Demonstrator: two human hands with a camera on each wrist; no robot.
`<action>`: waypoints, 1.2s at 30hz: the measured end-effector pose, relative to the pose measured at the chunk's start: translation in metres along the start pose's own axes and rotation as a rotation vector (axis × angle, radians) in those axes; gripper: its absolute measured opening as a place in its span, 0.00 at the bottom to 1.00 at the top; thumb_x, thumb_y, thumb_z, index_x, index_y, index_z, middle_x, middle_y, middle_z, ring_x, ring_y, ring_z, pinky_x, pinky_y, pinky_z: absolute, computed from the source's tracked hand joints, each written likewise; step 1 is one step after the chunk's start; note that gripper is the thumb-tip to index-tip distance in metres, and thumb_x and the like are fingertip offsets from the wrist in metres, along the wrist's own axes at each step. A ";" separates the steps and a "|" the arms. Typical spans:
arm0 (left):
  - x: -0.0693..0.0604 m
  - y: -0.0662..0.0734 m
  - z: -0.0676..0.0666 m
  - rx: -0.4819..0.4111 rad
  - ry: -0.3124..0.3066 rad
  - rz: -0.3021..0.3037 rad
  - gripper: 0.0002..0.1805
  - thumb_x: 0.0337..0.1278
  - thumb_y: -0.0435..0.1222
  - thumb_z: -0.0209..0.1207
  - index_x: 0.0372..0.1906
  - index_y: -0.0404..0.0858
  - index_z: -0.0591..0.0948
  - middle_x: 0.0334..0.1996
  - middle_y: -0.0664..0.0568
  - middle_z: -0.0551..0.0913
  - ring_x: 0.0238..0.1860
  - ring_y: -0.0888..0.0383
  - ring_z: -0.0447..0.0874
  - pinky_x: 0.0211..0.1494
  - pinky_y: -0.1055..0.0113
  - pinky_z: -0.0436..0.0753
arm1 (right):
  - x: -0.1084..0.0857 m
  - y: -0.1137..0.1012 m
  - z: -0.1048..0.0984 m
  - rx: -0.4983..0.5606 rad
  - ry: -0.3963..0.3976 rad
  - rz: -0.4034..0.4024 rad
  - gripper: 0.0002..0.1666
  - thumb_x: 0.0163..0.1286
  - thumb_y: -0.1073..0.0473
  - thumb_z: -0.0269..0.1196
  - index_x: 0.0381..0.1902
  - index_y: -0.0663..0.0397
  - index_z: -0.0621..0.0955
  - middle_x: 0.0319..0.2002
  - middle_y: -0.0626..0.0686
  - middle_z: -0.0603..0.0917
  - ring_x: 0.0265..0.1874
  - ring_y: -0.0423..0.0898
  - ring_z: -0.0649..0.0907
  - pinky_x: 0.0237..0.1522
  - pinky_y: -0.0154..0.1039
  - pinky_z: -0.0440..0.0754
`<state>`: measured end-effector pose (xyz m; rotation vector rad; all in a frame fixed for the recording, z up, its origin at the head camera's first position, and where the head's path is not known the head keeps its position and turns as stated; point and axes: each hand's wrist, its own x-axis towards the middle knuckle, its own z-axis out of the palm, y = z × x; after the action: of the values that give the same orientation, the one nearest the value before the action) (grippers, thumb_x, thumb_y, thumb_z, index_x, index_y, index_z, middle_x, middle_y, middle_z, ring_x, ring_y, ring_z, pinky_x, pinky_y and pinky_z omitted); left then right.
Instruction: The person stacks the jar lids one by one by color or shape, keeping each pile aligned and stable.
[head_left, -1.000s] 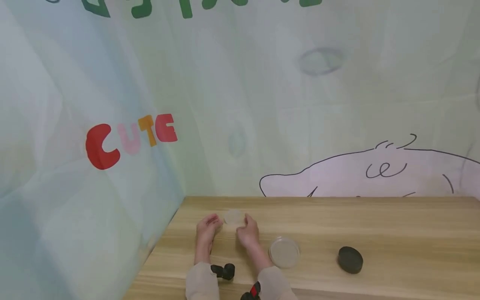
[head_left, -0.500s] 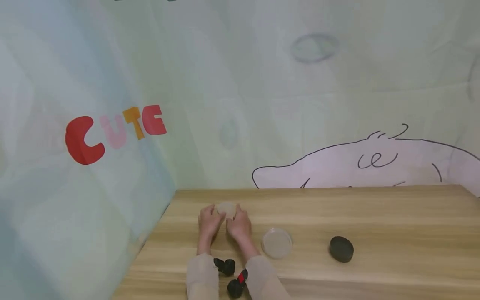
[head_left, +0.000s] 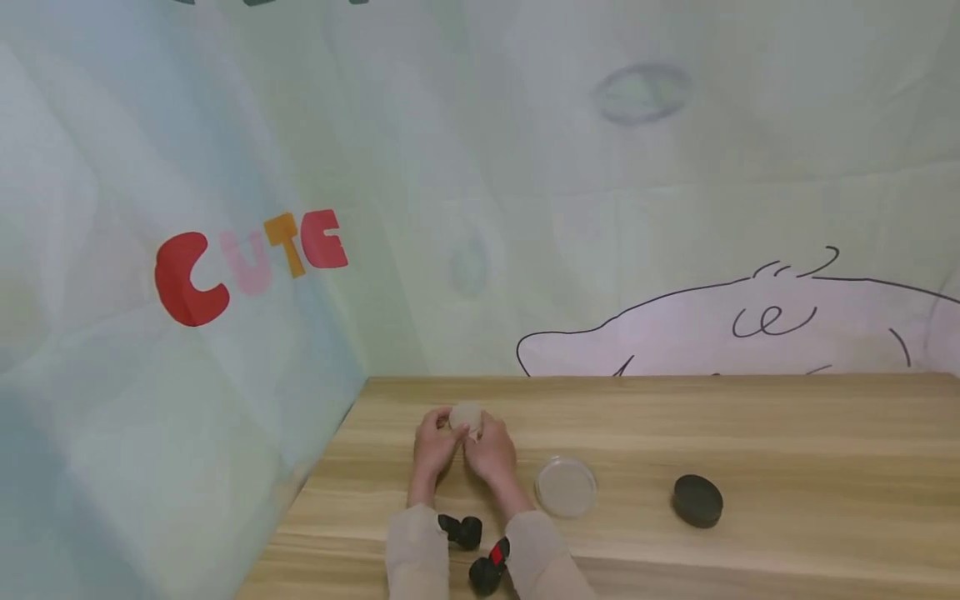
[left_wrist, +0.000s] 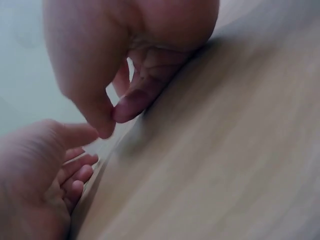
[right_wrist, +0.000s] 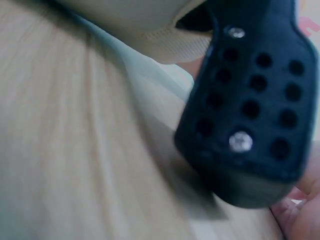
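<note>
A small round clear dish (head_left: 466,417) is at the far left of the table, tipped between both hands. My left hand (head_left: 435,443) grips its left side, thumb towards the middle. On the other side my right hand (head_left: 491,452) holds its right edge with thumb and fingers. The two thumbs nearly meet at the near rim. In the left wrist view both hands show close together above the wood, but the dish cannot be made out there. A wider clear shallow dish (head_left: 566,487) lies on the table just right of my right forearm.
Further right on the wooden table (head_left: 810,450) lies a thick black disc (head_left: 697,501). A black wrist camera (right_wrist: 250,105) fills much of the right wrist view. Printed cloth walls (head_left: 420,292) rise behind and at left of the table.
Both hands have closed in on the small dish from either side and now grip it, where earlier they were spread beside it. The head view has also shifted; the other dish and disc stay put.
</note>
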<state>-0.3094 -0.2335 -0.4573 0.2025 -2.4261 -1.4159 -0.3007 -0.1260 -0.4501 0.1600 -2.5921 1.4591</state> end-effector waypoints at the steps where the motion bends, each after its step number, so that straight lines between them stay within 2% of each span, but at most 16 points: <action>1: 0.000 0.000 0.001 -0.020 0.003 -0.008 0.25 0.56 0.35 0.65 0.56 0.25 0.74 0.54 0.31 0.78 0.57 0.38 0.75 0.62 0.46 0.72 | 0.000 0.001 0.001 0.009 0.009 0.013 0.30 0.63 0.59 0.64 0.60 0.70 0.74 0.39 0.62 0.79 0.35 0.54 0.79 0.38 0.49 0.77; 3: 0.000 0.000 0.000 -0.063 0.010 -0.028 0.26 0.54 0.36 0.67 0.55 0.27 0.74 0.53 0.32 0.79 0.56 0.40 0.76 0.59 0.50 0.75 | 0.001 0.002 0.001 0.036 0.023 0.035 0.31 0.63 0.57 0.64 0.60 0.70 0.74 0.40 0.62 0.77 0.36 0.54 0.79 0.39 0.48 0.77; 5: 0.000 0.001 0.000 -0.123 0.016 -0.043 0.26 0.53 0.36 0.68 0.53 0.27 0.74 0.52 0.33 0.79 0.53 0.43 0.77 0.53 0.57 0.78 | 0.001 0.002 0.001 0.068 0.042 0.053 0.31 0.64 0.54 0.65 0.60 0.69 0.75 0.44 0.64 0.78 0.39 0.56 0.80 0.44 0.51 0.79; 8: -0.001 0.002 -0.004 -0.216 0.017 -0.057 0.24 0.52 0.35 0.69 0.51 0.28 0.74 0.50 0.34 0.80 0.47 0.51 0.79 0.45 0.68 0.77 | 0.001 0.001 0.003 0.135 0.062 0.070 0.31 0.63 0.53 0.65 0.59 0.67 0.76 0.49 0.66 0.79 0.42 0.58 0.82 0.49 0.54 0.79; 10: -0.002 0.003 -0.007 -0.276 0.010 -0.066 0.23 0.52 0.35 0.69 0.49 0.28 0.73 0.49 0.35 0.81 0.42 0.57 0.79 0.42 0.71 0.75 | 0.001 0.000 0.004 0.190 0.073 0.076 0.31 0.63 0.52 0.65 0.58 0.67 0.76 0.52 0.67 0.80 0.43 0.58 0.83 0.50 0.54 0.79; 13: -0.004 0.006 -0.013 -0.332 -0.012 -0.095 0.23 0.54 0.37 0.68 0.49 0.30 0.73 0.50 0.38 0.82 0.38 0.65 0.78 0.44 0.72 0.74 | -0.001 -0.003 0.006 0.281 0.068 0.090 0.31 0.63 0.51 0.65 0.57 0.65 0.75 0.54 0.65 0.81 0.45 0.57 0.84 0.53 0.54 0.79; 16: -0.005 0.010 -0.018 -0.381 -0.035 -0.119 0.24 0.54 0.38 0.68 0.50 0.31 0.72 0.50 0.42 0.82 0.37 0.67 0.78 0.45 0.70 0.73 | -0.003 -0.007 0.005 0.342 0.056 0.106 0.31 0.63 0.50 0.66 0.57 0.63 0.74 0.55 0.64 0.81 0.47 0.56 0.84 0.53 0.54 0.79; 22: -0.002 0.024 -0.025 -0.439 -0.039 -0.107 0.24 0.56 0.38 0.66 0.52 0.31 0.71 0.48 0.47 0.80 0.37 0.67 0.79 0.46 0.70 0.74 | -0.001 -0.019 -0.004 0.431 0.038 0.104 0.32 0.63 0.51 0.67 0.60 0.62 0.73 0.57 0.63 0.80 0.44 0.55 0.83 0.45 0.47 0.81; 26: -0.002 0.034 -0.028 -0.458 -0.027 -0.087 0.23 0.56 0.35 0.65 0.52 0.31 0.71 0.46 0.49 0.79 0.38 0.67 0.78 0.45 0.72 0.75 | -0.002 -0.029 -0.016 0.423 0.039 0.074 0.31 0.62 0.54 0.67 0.59 0.66 0.75 0.56 0.64 0.81 0.52 0.60 0.81 0.51 0.50 0.81; 29: -0.004 0.043 -0.027 -0.478 -0.038 -0.056 0.21 0.56 0.34 0.65 0.51 0.30 0.71 0.44 0.51 0.79 0.38 0.67 0.78 0.45 0.71 0.76 | -0.004 -0.035 -0.032 0.405 0.024 0.063 0.29 0.63 0.55 0.67 0.57 0.68 0.77 0.55 0.66 0.81 0.49 0.60 0.83 0.46 0.48 0.83; 31: -0.005 0.048 -0.025 -0.513 -0.063 -0.033 0.20 0.56 0.33 0.64 0.50 0.30 0.71 0.44 0.51 0.79 0.39 0.66 0.79 0.47 0.69 0.77 | -0.005 -0.036 -0.045 0.381 0.004 0.044 0.28 0.65 0.55 0.66 0.57 0.67 0.77 0.54 0.66 0.82 0.45 0.58 0.85 0.38 0.43 0.84; 33: -0.005 0.054 -0.022 -0.561 -0.095 -0.012 0.17 0.56 0.32 0.64 0.47 0.30 0.72 0.43 0.52 0.80 0.40 0.65 0.79 0.48 0.68 0.78 | -0.005 -0.036 -0.058 0.331 -0.010 -0.012 0.27 0.66 0.54 0.65 0.58 0.67 0.77 0.53 0.66 0.82 0.42 0.57 0.86 0.33 0.40 0.83; 36: -0.007 0.060 -0.014 -0.624 -0.155 0.011 0.14 0.57 0.31 0.63 0.44 0.31 0.72 0.42 0.52 0.79 0.41 0.64 0.79 0.49 0.68 0.79 | -0.007 -0.031 -0.078 0.250 -0.033 -0.085 0.28 0.69 0.53 0.63 0.61 0.67 0.75 0.54 0.66 0.82 0.45 0.57 0.86 0.33 0.39 0.84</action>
<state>-0.2961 -0.2131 -0.4003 -0.0726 -1.9562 -2.1585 -0.2820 -0.0753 -0.3855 0.3226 -2.3863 1.7573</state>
